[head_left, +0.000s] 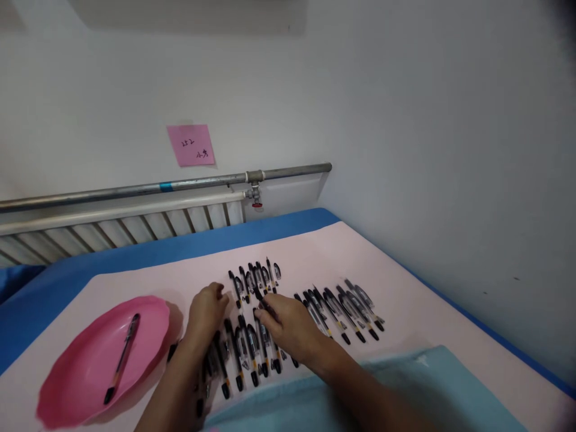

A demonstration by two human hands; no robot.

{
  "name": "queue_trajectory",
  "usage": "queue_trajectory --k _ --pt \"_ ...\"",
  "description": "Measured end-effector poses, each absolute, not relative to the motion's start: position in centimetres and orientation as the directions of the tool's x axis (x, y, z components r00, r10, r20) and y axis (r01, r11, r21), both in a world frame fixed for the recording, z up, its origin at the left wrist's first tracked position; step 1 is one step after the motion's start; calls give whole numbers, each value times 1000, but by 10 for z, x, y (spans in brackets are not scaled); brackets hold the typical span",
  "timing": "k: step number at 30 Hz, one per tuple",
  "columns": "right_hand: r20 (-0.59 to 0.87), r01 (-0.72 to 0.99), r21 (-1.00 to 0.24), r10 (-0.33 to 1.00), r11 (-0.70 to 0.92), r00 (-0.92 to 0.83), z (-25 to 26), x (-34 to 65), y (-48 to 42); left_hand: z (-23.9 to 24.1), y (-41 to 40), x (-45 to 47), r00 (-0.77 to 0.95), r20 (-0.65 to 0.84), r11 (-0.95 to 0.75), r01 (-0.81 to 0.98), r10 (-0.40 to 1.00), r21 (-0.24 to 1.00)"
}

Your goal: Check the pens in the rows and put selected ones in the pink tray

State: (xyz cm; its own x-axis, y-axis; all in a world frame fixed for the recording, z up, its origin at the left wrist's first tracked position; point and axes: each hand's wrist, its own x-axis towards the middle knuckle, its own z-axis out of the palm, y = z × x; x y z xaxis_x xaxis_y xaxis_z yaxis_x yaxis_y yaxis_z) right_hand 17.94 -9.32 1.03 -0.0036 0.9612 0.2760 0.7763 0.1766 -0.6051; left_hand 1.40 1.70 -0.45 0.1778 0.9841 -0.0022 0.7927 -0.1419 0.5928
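Observation:
My right hand (288,324) is closed in a pinch on a black pen (260,295), only partly visible between the fingers, above the middle of the laid-out pens. To its left, my left hand (207,312) has its fingers curled together beside the back group of pens (252,279); whatever they may hold is hidden. Dismantled clear-barrelled pens with black caps and small loose parts lie in a front row (243,354), partly covered by my forearms. Another group of pens (342,309) lies to the right.
A pink scalloped dish (81,372) at the left holds one assembled pen (122,358). A light-blue cloth (405,384) lies along the front of the pink table cover (315,252). Behind stand a radiator (135,227) and a metal pipe (198,182); a wall (450,150) bounds the right.

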Motion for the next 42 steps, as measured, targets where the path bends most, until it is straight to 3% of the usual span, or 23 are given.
queue_trajectory --k 2,4,5,7,9,14,25,31,42 --pt "257 769 -611 966 185 -27 13 179 -95 3 17 12 172 -11 -106 654 985 749" --pt "240 753 -627 969 199 -57 15 178 -98 11 15 12 184 -88 29 301 979 953" --pt "235 743 -636 970 207 -69 17 178 -99 14 12 14 208 -143 131 70 968 989" --pt "231 722 -656 969 222 -87 19 177 -100 20 6 19 281 -229 309 -286 932 907" --pt "229 704 -673 969 228 -96 20 177 -102 24 0 24 341 -262 389 -390 903 835" --pt "211 701 -680 973 216 -95 21 178 -101 27 -6 32 397 -282 447 -423 873 788" --pt "212 690 -694 974 206 -77 20 178 -100 23 -8 33 427 -198 350 -316 882 882" --pt "195 635 -766 978 100 81 13 174 -97 15 -7 39 376 -211 342 -327 902 881" --pt "241 704 -697 969 138 49 11 176 -98 12 -15 47 389 -294 432 -339 873 835"
